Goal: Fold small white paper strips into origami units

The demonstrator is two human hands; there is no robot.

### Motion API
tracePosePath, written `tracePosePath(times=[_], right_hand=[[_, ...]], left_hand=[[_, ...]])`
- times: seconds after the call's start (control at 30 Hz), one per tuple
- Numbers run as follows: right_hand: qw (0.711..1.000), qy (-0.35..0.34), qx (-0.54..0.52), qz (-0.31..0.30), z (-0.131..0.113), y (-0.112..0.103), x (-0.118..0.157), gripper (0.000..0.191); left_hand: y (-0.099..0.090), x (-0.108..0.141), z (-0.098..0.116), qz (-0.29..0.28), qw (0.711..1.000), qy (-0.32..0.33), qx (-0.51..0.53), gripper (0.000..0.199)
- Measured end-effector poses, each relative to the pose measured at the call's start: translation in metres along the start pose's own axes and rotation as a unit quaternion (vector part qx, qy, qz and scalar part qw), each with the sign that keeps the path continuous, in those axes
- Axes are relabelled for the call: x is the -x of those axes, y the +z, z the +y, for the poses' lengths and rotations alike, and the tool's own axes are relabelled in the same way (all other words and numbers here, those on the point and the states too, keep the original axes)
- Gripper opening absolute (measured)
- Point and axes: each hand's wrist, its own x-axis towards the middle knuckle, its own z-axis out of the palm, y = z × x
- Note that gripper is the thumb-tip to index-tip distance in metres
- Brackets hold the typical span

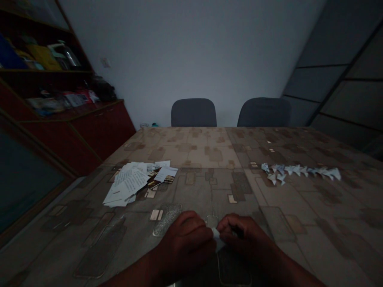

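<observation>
My left hand (185,245) and my right hand (243,235) are close together above the near part of the patterned table (197,195). Between their fingers they both pinch a small piece of white paper (218,239), which is partly hidden by my fingers. A loose pile of printed paper sheets (128,185) lies on the table, ahead and to the left of my left hand. Further right, a row of small folded paper pieces (299,171) lies well ahead of my right hand.
Two dark chairs (194,113) (264,113) stand beyond the table's far edge. A dark red cabinet (101,131) with shelves of assorted items stands along the left. Grey panels line the right side.
</observation>
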Motion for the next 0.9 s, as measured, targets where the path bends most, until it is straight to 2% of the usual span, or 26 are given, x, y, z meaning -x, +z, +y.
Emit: tracePosePath(times=[0.2,0.33,0.67,0.77,0.9], right_hand=[[0.992,-0.052,0.114,0.027,0.005,0.003,-0.001,0.014],[0.984,-0.069,0.158,0.040,0.010,0.007,0.001,0.018],[0.973,-0.116,0.199,0.014,0.011,0.000,0.001,0.016],[0.971,-0.119,0.206,0.003,0.014,-0.004,0.004,0.018],[0.969,-0.105,0.224,-0.003,0.020,-0.003,0.007,0.025]], left_hand=[[0.009,0.001,0.001,-0.027,0.998,-0.058,-0.023,0.025],[0.018,0.005,0.000,-0.051,0.996,-0.069,-0.025,0.035],[0.023,0.006,-0.002,-0.052,0.993,-0.105,-0.013,0.029],[0.022,0.005,-0.001,-0.053,0.994,-0.096,-0.027,0.029],[0.021,0.005,0.000,-0.069,0.994,-0.050,-0.063,0.024]])
